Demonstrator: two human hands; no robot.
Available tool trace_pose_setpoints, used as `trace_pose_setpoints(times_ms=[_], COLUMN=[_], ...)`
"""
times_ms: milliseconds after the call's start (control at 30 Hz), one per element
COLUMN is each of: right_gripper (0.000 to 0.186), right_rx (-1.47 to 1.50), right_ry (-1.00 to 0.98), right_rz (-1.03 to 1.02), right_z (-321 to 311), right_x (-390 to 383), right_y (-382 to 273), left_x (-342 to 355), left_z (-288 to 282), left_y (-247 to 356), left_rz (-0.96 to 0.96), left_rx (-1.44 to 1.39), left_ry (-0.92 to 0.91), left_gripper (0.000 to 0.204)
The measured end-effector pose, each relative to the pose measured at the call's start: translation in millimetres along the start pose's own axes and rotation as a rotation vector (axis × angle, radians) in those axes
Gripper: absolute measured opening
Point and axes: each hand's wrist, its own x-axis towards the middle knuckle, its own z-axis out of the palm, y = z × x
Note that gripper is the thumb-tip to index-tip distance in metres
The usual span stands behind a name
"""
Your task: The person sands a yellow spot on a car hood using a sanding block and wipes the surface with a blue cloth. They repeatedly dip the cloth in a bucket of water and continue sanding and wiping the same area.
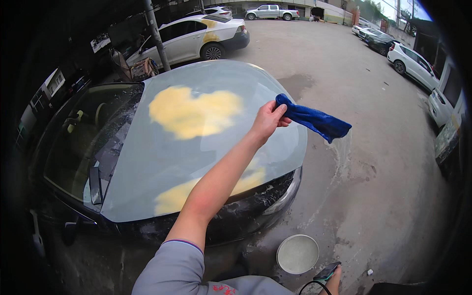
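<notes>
My left hand point(270, 117), on an arm reaching from the lower edge over a car bonnet point(211, 147), is closed on one end of a dark blue cloth point(317, 120). The cloth hangs out to the right, past the bonnet's edge. The bonnet is dull grey-green with two pale yellow patches point(191, 110), the nearer partly behind my forearm. My right hand is not in view. Below, a round bucket point(297, 250) of cloudy liquid stands on the ground.
The car's windscreen point(83, 137) is at left. A pole point(157, 39) and white sedan point(182, 39) stand behind. Parked cars point(413, 64) line the right. A sandalled foot point(327, 273) and dark hose point(309, 286) are at the bottom, on wet-marked ground point(364, 206).
</notes>
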Motion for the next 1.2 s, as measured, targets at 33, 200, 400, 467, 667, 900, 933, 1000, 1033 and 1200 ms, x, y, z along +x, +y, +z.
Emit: trace_pose_setpoints(times_ms=[33,200,400,467,667,900,933,1000,1033,1200], right_gripper=[0.063,0.063,0.069,0.072,0.066,0.072,0.073,0.073,0.073,0.072], right_rx=[0.006,0.042,0.062,-0.039,-0.198,-0.229,-0.196,-0.11,-0.066,-0.137], right_ry=[-0.001,-0.099,-0.552,-0.701,-1.196,-1.251,-1.307,-1.353,-1.329,-1.302], right_rz=[-0.02,-0.132,-0.243,-0.173,-0.16,0.073,0.171,0.27,0.26,0.118], right_z=[16.6,152.4,390.8,487.7,706.7,796.3,794.6,795.7,792.7,791.7], right_x=[-5.3,-19.3,-86.2,-150.8,-288.8,-283.7,-284.8,-297.2,-302.6,-302.0], right_y=[-11.7,-52.1,-104.7,-91.6,-41.0,-19.9,-25.9,-33.4,-39.7,-38.5], left_x=[4.5,-27.0,-74.9,-71.0,40.7,65.1,51.4,21.8,8.5,-47.8], left_z=[-32.6,-219.0,-374.0,-404.6,-400.8,-523.1,-550.7,-610.1,-625.0,-715.3], left_y=[15.5,17.5,-69.5,-79.6,-77.7,-124.4,-118.0,-106.2,-96.8,-58.7], left_rz=[0.053,0.053,-0.188,-0.15,0.007,-0.202,-0.23,-0.348,-0.465,-0.799], left_rx=[0.036,0.502,1.257,1.303,1.466,1.675,1.661,1.616,1.571,1.56], left_ry=[0.058,0.285,0.441,0.499,0.513,0.493,0.572,0.767,0.841,1.185], left_gripper=[0.023,0.039,0.041,0.045,0.063,0.058,0.055,0.056,0.057,0.062])
